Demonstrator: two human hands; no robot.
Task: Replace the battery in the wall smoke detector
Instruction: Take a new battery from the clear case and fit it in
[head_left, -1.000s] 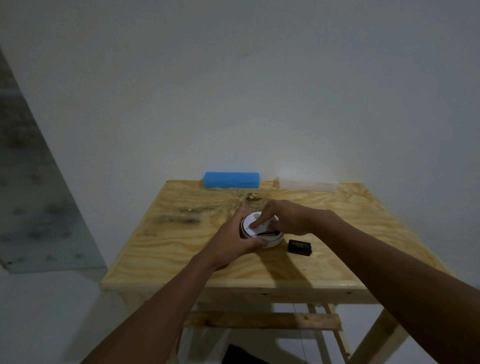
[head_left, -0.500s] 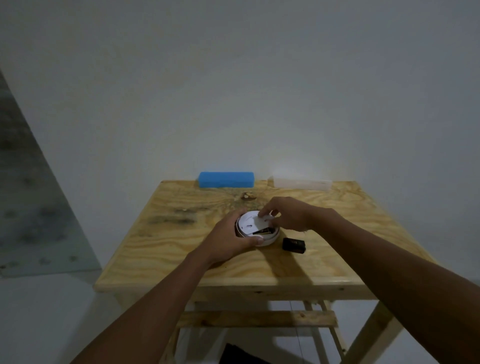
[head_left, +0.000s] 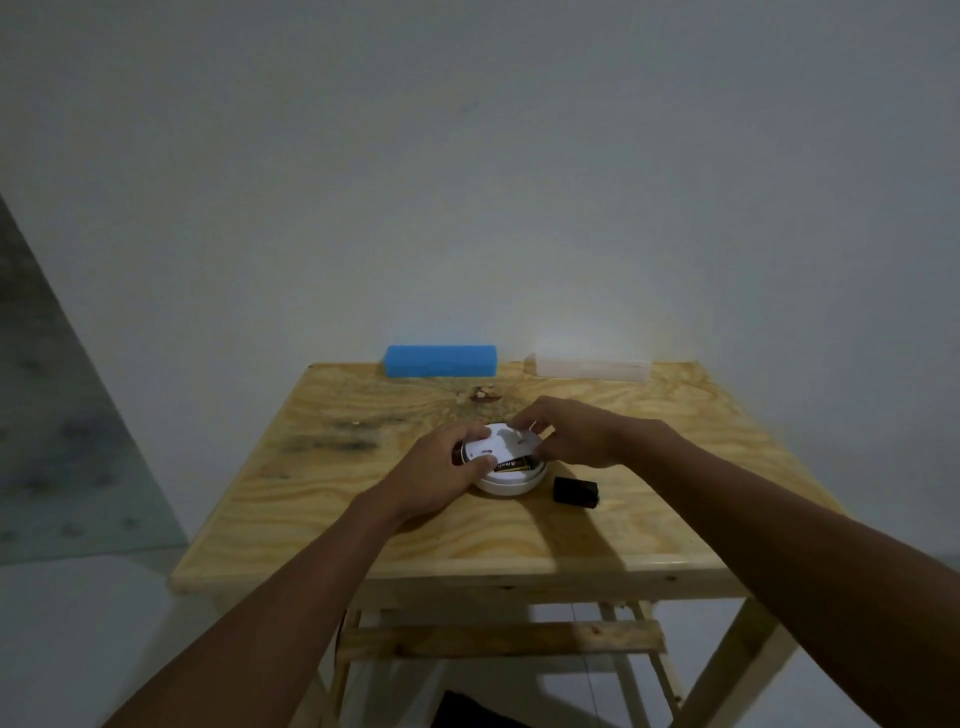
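Note:
A round white smoke detector (head_left: 511, 483) lies on the wooden table (head_left: 322, 499), back side up. A dark battery (head_left: 517, 464) with yellow lettering sits in its open compartment. My left hand (head_left: 441, 475) grips the detector's left rim, thumb on top. My right hand (head_left: 566, 434) holds the far right rim, fingertips pinched on its top face. A second black battery (head_left: 575, 491) lies loose on the table just right of the detector.
A blue rectangular box (head_left: 440, 360) and a clear plastic box (head_left: 592, 367) stand along the table's far edge against the white wall. A dark knot (head_left: 484, 395) marks the wood behind the detector. Something dark (head_left: 467, 709) lies on the floor under the table.
My right hand has drawn back from over the compartment to the detector's far right rim, uncovering the battery inside. My left hand stays on the left rim.

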